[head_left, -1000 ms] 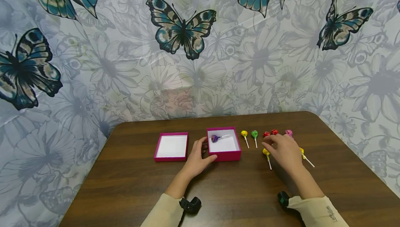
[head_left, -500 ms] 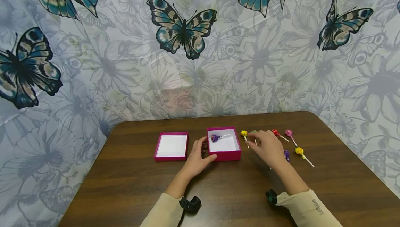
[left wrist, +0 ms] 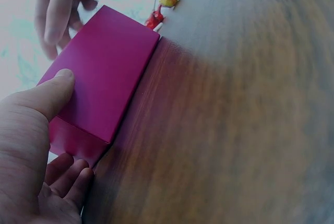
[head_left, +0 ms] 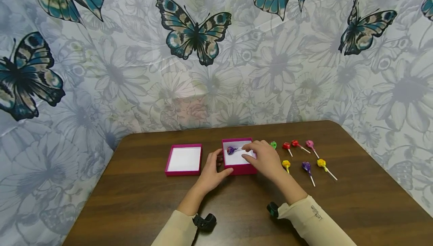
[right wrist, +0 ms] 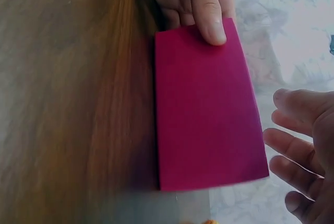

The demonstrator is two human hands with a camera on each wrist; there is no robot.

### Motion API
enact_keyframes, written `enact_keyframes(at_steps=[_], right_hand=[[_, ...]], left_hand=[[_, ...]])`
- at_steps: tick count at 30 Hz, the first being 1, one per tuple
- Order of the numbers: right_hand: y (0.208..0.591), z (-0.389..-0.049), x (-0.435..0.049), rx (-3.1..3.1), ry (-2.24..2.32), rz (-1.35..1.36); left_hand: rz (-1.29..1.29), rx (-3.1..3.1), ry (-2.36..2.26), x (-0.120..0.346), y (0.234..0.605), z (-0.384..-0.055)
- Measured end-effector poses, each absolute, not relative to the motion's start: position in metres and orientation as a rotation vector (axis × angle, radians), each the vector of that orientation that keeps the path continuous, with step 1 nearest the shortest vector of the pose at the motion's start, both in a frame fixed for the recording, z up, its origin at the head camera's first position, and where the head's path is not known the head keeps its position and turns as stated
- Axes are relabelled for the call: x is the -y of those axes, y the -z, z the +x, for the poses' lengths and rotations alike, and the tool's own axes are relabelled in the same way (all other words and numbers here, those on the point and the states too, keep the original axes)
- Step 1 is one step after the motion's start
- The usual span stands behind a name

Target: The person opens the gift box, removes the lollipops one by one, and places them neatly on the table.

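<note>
My left hand grips the near left corner of a magenta box in the head view. Its thumb lies on the front wall in the left wrist view, and the other fingers bend by the left side. Inside the box lies a lollipop with a purple and red wrapper. Above the box's right part hovers my right hand, its fingers apart. Nothing shows between those fingers in the right wrist view. This hand partly hides a green lollipop and the table around it.
A shallow magenta lid, white inside, lies left of the box. Scattered to the right are lollipops: two red, a pink, a purple and two yellow. Patterned cloth hangs behind the brown table.
My right hand has swept left from the red lollipops, past the green one, to above the box. My left hand has kept its grip. The view has shifted slightly.
</note>
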State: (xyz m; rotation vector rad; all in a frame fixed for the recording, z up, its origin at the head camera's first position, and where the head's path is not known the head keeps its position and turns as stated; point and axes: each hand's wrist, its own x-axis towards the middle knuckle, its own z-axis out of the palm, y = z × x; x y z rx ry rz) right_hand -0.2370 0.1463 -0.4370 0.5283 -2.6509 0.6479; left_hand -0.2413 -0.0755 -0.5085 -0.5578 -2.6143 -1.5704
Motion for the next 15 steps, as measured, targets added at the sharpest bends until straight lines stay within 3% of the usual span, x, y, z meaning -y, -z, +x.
enact_keyframes(at_steps=[15], right_hand=[[0.435,-0.258,-0.127,2.792,-0.733,0.491]], left_hand=[[-0.54,2.615,1.589,0.075,0.509,-0.241]])
